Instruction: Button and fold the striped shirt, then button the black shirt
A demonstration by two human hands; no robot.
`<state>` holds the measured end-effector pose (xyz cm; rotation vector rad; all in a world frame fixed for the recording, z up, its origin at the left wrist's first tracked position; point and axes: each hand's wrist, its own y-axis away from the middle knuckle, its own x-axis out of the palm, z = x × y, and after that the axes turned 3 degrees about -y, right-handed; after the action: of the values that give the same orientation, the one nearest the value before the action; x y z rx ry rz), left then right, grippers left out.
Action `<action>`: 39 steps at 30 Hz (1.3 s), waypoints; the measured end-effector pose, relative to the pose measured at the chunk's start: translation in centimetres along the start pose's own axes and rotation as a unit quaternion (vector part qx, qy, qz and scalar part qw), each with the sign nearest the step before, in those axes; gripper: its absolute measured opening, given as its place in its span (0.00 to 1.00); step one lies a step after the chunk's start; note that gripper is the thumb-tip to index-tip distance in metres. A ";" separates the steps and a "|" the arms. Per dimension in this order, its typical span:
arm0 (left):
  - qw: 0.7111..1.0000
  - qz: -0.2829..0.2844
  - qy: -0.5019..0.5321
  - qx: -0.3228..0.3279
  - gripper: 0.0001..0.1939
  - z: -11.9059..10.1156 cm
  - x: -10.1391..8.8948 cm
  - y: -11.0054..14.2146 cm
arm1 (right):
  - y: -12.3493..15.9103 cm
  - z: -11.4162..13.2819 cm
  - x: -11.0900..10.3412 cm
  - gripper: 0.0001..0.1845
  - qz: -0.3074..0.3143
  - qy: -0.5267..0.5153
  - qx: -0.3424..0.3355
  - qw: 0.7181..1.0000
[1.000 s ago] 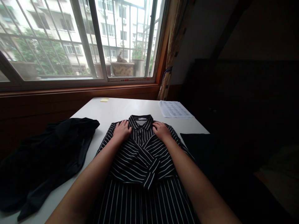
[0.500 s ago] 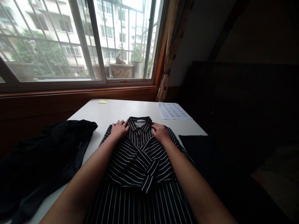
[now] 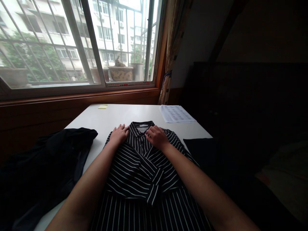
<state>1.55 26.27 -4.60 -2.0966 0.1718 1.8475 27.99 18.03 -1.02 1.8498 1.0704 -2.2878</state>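
Observation:
A black shirt (image 3: 134, 170) with white stripes lies front up on the table, its collar toward the window. Both sleeves are folded across its chest, and the cuffs overlap near the middle. My left hand (image 3: 119, 134) rests flat on the shoulder left of the collar, fingers stretched out. At the collar's right side, my right hand (image 3: 157, 136) has its fingers curled on the fabric and covers part of the collar. The fingertips seem to pinch the collar edge, though they are partly hidden.
The white table (image 3: 120, 112) carries a dark crumpled garment (image 3: 55, 160) at left and a dark folded cloth (image 3: 199, 147) at right. Toward the back lie printed sheets (image 3: 176, 114) and a yellow sticky note (image 3: 102, 106). A barred window (image 3: 125, 45) stands beyond.
My right hand has moved left from the right shoulder onto the collar, and its fingers have curled. My left hand stays on the left shoulder. The whole view has shifted slightly.

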 end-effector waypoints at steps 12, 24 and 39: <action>1.000 0.009 -0.017 -0.011 0.27 -0.1 0.1 0.2 | -3.5 5.3 3.9 0.08 0.026 0.014 -0.004 1.000; 1.000 0.010 -0.007 -0.021 0.27 -0.2 0.2 0.2 | -2.5 4.5 4.6 0.06 0.005 -0.036 -0.009 0.999; 0.998 0.017 0.036 -0.054 0.32 -1.3 -0.5 -2.0 | -2.3 3.5 4.9 0.10 -0.035 -0.118 -0.001 0.992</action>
<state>3.31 27.63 -3.59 -2.2486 0.1306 1.8388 22.52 19.94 -3.91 1.5136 1.1154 -2.4648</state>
